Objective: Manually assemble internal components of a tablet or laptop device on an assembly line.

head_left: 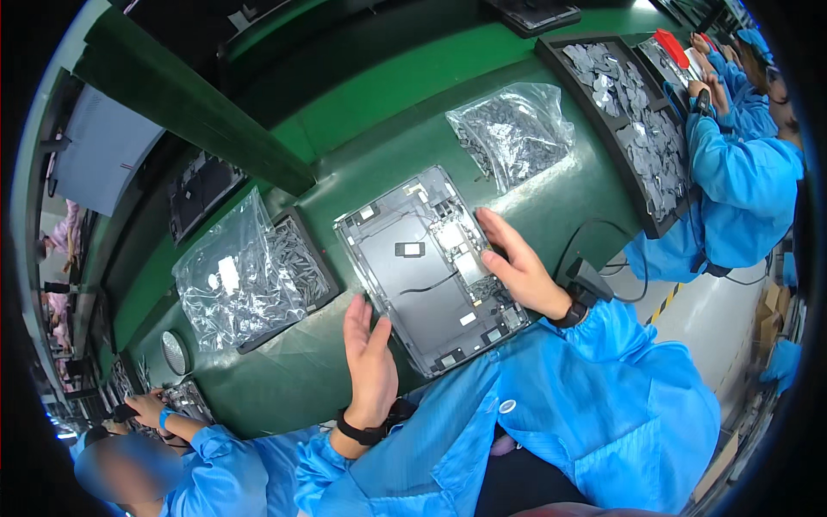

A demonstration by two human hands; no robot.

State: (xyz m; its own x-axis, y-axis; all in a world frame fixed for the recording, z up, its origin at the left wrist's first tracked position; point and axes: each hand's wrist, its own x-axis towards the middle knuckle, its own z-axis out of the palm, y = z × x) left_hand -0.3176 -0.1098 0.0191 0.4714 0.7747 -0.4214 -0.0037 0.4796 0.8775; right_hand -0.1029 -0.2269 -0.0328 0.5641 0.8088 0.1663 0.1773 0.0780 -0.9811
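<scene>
A grey tablet housing [388,267] lies on the green table with its inner side up. Along its right part runs a circuit board [465,250]; a small black piece with a light label [410,250] and a thin black cable [428,285] lie in the middle. My left hand [372,362] is at the near left edge of the housing, fingers stretched out and holding nothing. My right hand [521,269] lies along the right edge, its fingers straight and its thumb over the board's side. Whether either palm presses on the edge I cannot tell.
Clear plastic bags of small dark parts [512,133] and grey strips [237,276] lie beyond and to the left. A black tray of flat grey pieces [633,129] stands at the right. A green post [198,103] rises at the left. Co-workers in blue sit on both sides.
</scene>
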